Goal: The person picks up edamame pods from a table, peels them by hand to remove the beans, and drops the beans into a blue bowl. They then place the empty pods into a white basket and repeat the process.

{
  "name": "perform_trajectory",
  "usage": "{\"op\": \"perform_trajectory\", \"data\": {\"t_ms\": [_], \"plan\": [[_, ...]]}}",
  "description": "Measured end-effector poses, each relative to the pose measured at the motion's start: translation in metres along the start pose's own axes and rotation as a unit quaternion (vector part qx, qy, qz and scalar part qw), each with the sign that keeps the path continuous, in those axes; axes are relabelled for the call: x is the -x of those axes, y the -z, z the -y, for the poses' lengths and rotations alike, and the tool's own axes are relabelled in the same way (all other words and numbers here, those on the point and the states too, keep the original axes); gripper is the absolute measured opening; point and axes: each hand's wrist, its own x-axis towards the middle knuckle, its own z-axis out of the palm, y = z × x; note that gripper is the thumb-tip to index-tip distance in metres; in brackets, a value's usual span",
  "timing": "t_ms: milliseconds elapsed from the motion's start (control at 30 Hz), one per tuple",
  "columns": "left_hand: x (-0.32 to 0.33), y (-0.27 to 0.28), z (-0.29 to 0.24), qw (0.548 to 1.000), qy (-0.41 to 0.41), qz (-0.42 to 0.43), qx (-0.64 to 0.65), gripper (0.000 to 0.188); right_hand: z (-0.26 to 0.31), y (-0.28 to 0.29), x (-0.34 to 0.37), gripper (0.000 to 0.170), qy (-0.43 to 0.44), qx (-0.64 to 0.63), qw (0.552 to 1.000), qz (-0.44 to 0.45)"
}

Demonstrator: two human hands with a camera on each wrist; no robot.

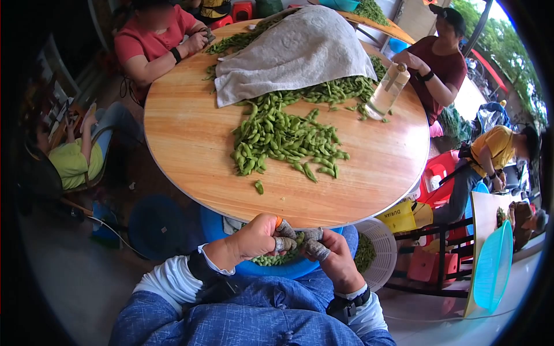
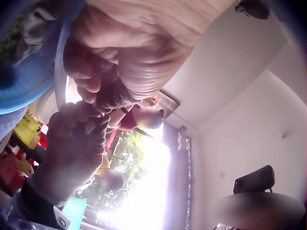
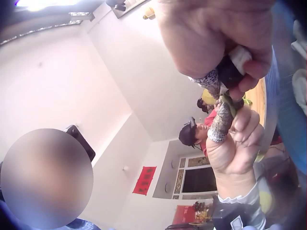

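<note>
On bench (image 1: 190,155): pods (image 1: 277,135); behind pods, cloth (image 1: 300,55); rightward, bottle (image 1: 386,93). Before bench: tub (image 1: 212,226); right of tub, basket (image 1: 388,254).

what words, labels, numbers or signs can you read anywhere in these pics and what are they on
"DURIAN", on the yellow package; only part of this word shows in the left wrist view.
Red wall sign: has dark characters, too blurred to read.
White label on the black wrist device: too blurred to read.
</note>
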Motion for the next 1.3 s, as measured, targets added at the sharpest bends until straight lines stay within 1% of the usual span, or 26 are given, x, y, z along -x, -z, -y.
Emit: {"op": "perform_trajectory", "data": {"t_ms": [100, 200, 367, 467, 500, 533, 567, 600, 633, 700, 733, 833, 867, 967, 1067, 1167, 1200, 1233, 1267, 1300], "plan": [[-0.001, 0.002, 0.001, 1.0, 0.0, 0.006, -0.002, 0.008, 0.005, -0.005, 0.0, 0.023, 0.005, -0.014, 1.0, 0.001], [0.0, 0.003, 0.004, 1.0, 0.007, 0.014, -0.001, 0.008, 0.003, -0.003, -0.001, 0.024, 0.0, 0.004, 1.0, 0.02], [-0.002, 0.006, 0.007, 0.999, 0.004, 0.018, -0.038, 0.01, -0.009, -0.003, -0.006, 0.023, 0.012, -0.032, 0.999, 0.008], [-0.001, -0.008, 0.008, 0.988, -0.116, -0.027, -0.101, 0.014, -0.01, -0.002, -0.008, 0.022, 0.042, -0.042, 0.998, -0.004], [0.001, -0.01, 0.007, 0.949, -0.168, -0.069, -0.259, 0.017, -0.01, -0.002, -0.008, 0.022, 0.055, -0.045, 0.997, -0.008], [0.002, -0.011, 0.007, 0.88, -0.215, -0.109, -0.409, 0.019, -0.01, -0.003, -0.008, 0.021, 0.072, -0.03, 0.997, -0.017], [0.003, -0.012, 0.006, 0.784, -0.258, -0.146, -0.546, 0.021, -0.01, -0.004, -0.008, 0.021, 0.091, -0.013, 0.995, -0.025], [0.003, -0.012, 0.008, 0.748, -0.267, -0.151, -0.589, 0.027, -0.009, -0.003, -0.009, 0.021, 0.115, 0.007, 0.993, -0.035], [0.002, -0.012, 0.009, 0.729, -0.279, -0.151, -0.606, 0.028, -0.011, 0.0, -0.01, 0.019, 0.115, 0.03, 0.992, -0.031], [0.002, -0.013, 0.013, 0.694, -0.301, -0.149, -0.637, 0.031, -0.007, -0.002, -0.009, 0.018, 0.086, 0.041, 0.995, -0.042], [0.0, -0.01, 0.019, 0.69, -0.304, -0.148, -0.64, 0.035, -0.016, 0.003, -0.011, 0.018, 0.066, 0.038, 0.997, -0.029], [0.0, -0.01, 0.028, 0.695, -0.335, -0.161, -0.616, 0.037, -0.017, -0.001, -0.009, 0.018, 0.082, 0.002, 0.996, -0.022], [0.0, -0.006, 0.033, 0.739, -0.304, -0.148, -0.583, 0.038, -0.016, -0.003, -0.008, 0.019, 0.077, -0.023, 0.997, -0.015], [-0.003, -0.008, 0.033, 0.793, -0.336, -0.17, -0.479, 0.029, -0.017, -0.004, -0.011, 0.019, 0.088, -0.05, 0.995, 0.006], [-0.003, -0.005, 0.035, 0.885, -0.29, -0.153, -0.331, 0.019, -0.02, -0.001, -0.018, 0.02, 0.122, -0.001, 0.992, 0.017], [-0.006, 0.001, 0.035, 0.92, -0.277, -0.14, -0.238, 0.016, -0.016, -0.007, -0.02, 0.021, 0.159, 0.017, 0.987, 0.023], [0.0, -0.004, 0.024, 0.944, -0.238, -0.126, -0.192, 0.016, -0.014, -0.007, -0.02, 0.021, 0.177, 0.045, 0.983, 0.037], [0.001, -0.005, 0.025, 0.969, -0.194, -0.112, -0.102, 0.016, -0.012, -0.007, -0.02, 0.021, 0.183, 0.078, 0.98, 0.034], [0.0, -0.005, 0.027, 0.984, -0.152, -0.095, -0.01, 0.016, -0.012, -0.007, -0.019, 0.022, 0.183, 0.073, 0.98, 0.043], [-0.001, -0.002, 0.028, 0.988, -0.112, -0.075, 0.081, 0.017, -0.012, -0.007, -0.02, 0.022, 0.185, 0.069, 0.979, 0.05]]}}
